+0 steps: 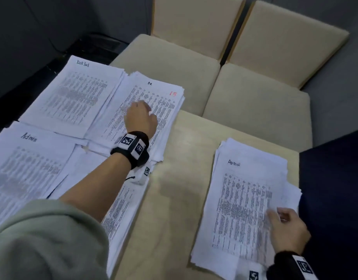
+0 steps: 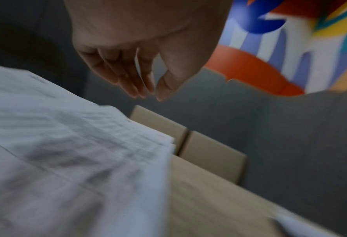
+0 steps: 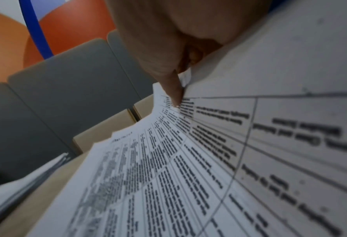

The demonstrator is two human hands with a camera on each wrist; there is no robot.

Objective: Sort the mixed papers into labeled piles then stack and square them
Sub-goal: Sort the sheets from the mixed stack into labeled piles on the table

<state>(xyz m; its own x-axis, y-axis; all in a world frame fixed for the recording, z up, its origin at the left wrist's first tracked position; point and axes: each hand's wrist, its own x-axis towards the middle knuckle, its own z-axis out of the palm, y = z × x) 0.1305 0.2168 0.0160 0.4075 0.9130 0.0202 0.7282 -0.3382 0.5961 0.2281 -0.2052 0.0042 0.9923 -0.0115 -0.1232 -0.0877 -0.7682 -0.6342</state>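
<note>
Several paper piles lie on the beige table (image 1: 174, 188). At the left are a "Task list" pile (image 1: 73, 93), a pile marked with a red 15 (image 1: 164, 110) and an "Admin" pile (image 1: 26, 168). My left hand (image 1: 140, 116) hovers over the pile marked 15 (image 2: 77, 160), its fingers (image 2: 128, 80) straight and close together, holding nothing. At the right lies a loose pile (image 1: 244, 199) with an "Admin" sheet on top. My right hand (image 1: 280, 217) pinches that sheet's right edge. My thumb (image 3: 175, 91) lies on the raised sheet (image 3: 249, 128) and the other fingers are hidden beneath it.
Another pile (image 1: 123, 215) lies under my left forearm at the table's front. Two beige padded chairs (image 1: 168, 63) (image 1: 254, 102) stand just behind the table. A dark surface (image 1: 335, 178) borders the table's right edge. Bare tabletop separates the left piles from the right pile.
</note>
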